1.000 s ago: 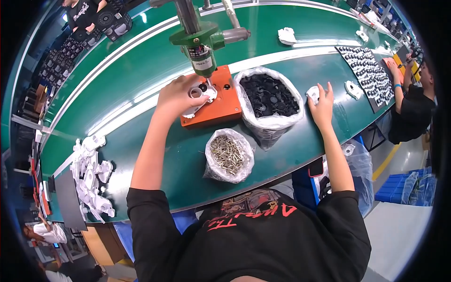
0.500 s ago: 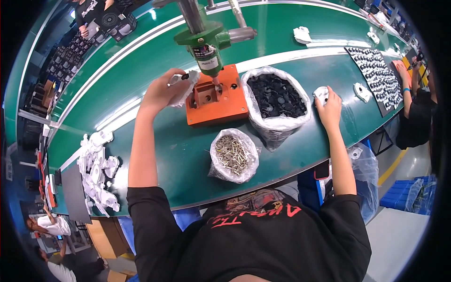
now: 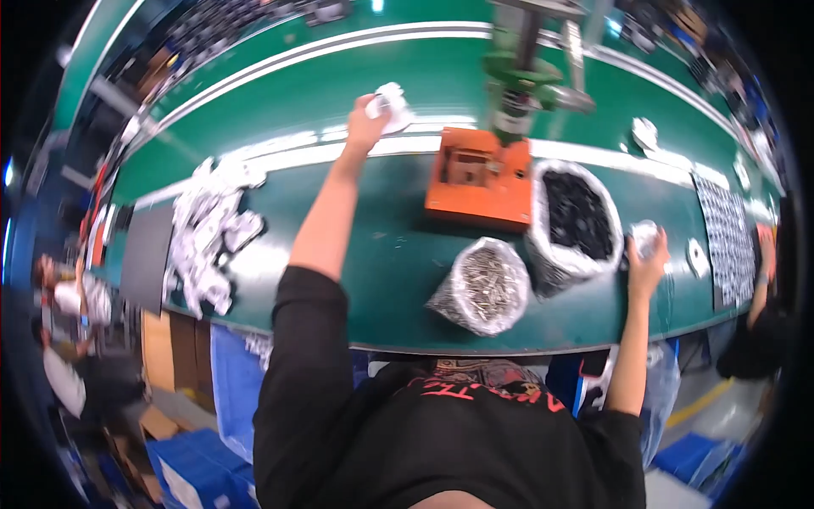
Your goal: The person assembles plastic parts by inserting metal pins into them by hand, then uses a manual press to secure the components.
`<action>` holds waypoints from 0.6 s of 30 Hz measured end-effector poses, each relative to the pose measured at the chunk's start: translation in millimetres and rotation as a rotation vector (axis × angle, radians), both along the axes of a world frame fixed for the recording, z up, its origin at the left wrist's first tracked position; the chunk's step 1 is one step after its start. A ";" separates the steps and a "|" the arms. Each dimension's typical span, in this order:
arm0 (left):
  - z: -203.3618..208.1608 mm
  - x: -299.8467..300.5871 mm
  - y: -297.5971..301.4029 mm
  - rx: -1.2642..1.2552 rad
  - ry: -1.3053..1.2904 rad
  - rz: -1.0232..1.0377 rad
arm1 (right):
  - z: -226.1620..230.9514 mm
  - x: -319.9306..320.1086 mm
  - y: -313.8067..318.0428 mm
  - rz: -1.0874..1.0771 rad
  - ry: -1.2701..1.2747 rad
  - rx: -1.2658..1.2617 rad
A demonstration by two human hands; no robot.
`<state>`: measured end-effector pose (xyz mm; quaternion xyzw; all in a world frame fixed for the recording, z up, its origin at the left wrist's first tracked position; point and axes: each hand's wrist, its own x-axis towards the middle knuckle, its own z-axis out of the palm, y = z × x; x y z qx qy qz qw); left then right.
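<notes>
My left hand (image 3: 366,129) is closed on a white plastic part (image 3: 393,109), held over the far side of the green bench, left of the orange fixture (image 3: 475,199). The fixture's recess looks unoccupied beneath the green press head (image 3: 514,106). To the right of a bag of black plastic pieces (image 3: 581,216), my right hand (image 3: 647,270) grips another whitish part (image 3: 643,238), low by the bench top. Between my arms stands an open bag of metal screws or pins (image 3: 490,288). The picture is blurred, so finger details are unclear.
A heap of white parts (image 3: 208,233) lies at left beside a dark grey sheet (image 3: 146,259). Rows of assembled parts (image 3: 727,242) cover a board at right. Single white parts (image 3: 644,133) lie around. A co-worker's arm (image 3: 766,271) reaches in at far right.
My view has swung left, shifting the scene rightward. My left hand has moved the white part away from the fixture toward the bench's far side. My right hand still holds its part.
</notes>
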<state>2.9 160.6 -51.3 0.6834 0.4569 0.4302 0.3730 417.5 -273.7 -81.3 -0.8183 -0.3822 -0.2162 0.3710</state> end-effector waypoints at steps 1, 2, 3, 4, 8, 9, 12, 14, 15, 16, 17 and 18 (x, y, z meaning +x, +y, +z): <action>-10.3 -6.8 14.8 -0.078 -0.003 0.011 | -2.4 2.1 -3.1 0.006 0.078 0.020; -22.1 -10.7 24.8 0.003 0.063 0.107 | -3.7 5.3 -5.0 0.029 0.069 0.024; -30.2 -17.4 29.2 0.077 0.132 0.197 | -1.5 2.6 -4.3 0.028 0.101 0.028; -18.7 -15.4 15.9 -0.037 0.102 0.158 | -5.2 5.7 -9.4 0.048 0.149 0.078; -9.1 -84.0 -13.1 0.218 0.223 0.213 | -7.8 14.2 -9.6 0.100 0.240 0.155; -11.8 -119.9 -14.0 0.303 0.371 0.314 | -6.5 16.0 -8.8 0.117 0.238 0.155; 32.6 -211.1 -38.0 0.111 0.856 0.548 | -10.3 26.9 -22.7 0.148 0.534 0.400; 41.5 -278.7 -49.3 0.147 1.166 0.813 | -11.8 33.1 -34.0 0.254 0.781 0.574; 64.1 -294.4 -55.9 -0.129 1.181 0.728 | -16.2 37.6 -40.0 0.234 0.778 0.578; 62.5 -315.5 -65.4 -0.149 1.227 0.743 | -20.3 42.3 -43.9 0.428 1.080 0.741; 56.6 -337.6 -73.0 -0.169 1.273 0.757 | -22.9 43.5 -47.1 0.630 1.377 0.902; 46.7 -363.6 -75.4 -0.245 1.249 0.743 | -12.8 27.7 -39.8 0.699 1.461 0.902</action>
